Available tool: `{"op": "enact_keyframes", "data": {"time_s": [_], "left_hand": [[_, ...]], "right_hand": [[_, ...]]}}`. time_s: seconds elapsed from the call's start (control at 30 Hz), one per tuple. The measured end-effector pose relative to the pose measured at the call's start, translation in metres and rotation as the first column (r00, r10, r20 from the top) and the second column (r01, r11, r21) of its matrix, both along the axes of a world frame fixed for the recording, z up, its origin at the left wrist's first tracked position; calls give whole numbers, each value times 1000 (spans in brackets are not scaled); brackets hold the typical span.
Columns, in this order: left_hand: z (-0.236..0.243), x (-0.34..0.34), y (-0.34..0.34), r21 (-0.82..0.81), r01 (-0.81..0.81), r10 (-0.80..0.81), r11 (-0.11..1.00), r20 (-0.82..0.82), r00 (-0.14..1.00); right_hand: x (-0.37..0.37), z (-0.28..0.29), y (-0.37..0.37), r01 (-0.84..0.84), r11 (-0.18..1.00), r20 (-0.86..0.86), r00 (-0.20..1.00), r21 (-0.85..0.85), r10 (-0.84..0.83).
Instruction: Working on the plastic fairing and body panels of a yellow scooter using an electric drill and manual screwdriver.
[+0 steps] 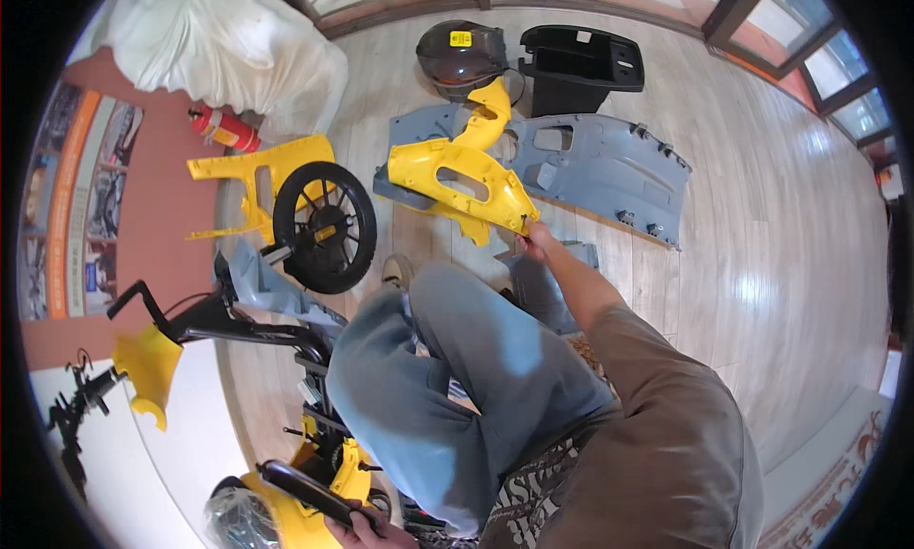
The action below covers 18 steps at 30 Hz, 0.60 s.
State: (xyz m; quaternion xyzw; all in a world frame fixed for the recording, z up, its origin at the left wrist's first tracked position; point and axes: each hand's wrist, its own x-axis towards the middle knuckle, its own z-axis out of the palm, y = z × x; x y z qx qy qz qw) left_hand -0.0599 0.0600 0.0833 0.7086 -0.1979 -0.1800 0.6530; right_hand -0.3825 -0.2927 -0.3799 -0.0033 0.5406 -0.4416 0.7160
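My right hand (536, 241) reaches forward and pinches the near right corner of a yellow plastic body panel (486, 189) with an oval cutout. That panel is over other grey and yellow panels on the floor. Low in the picture, my left hand (373, 532) is closed around the near end of a long, black, rounded object (309, 489), whose exact kind I cannot make out. Below and beside it are the yellow bodywork (276, 511) and dark frame (328, 444) of a partly stripped scooter.
A large grey panel (609, 168) lies right of the yellow one. Behind stand a dark helmet (462, 63) and a black plastic bin (576, 68). Leftward are a spoked wheel (325, 227), yellow frame-like panel (262, 182), red fire extinguisher (226, 128), handlebar (138, 301) and white cloth cover (228, 49).
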Motion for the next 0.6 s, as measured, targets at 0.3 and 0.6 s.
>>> {"op": "enact_keyframes", "data": {"time_s": [0.3,0.6], "left_hand": [[-48,-9,-85,85,149,-157,985,97,983],[-82,-5,-106,276,195,-197,941,-20,980]], "right_hand": [[-11,25,-3,-163,980,77,982,-110,172],[14,33,-19,32,990,245,970,-137,2]]}}
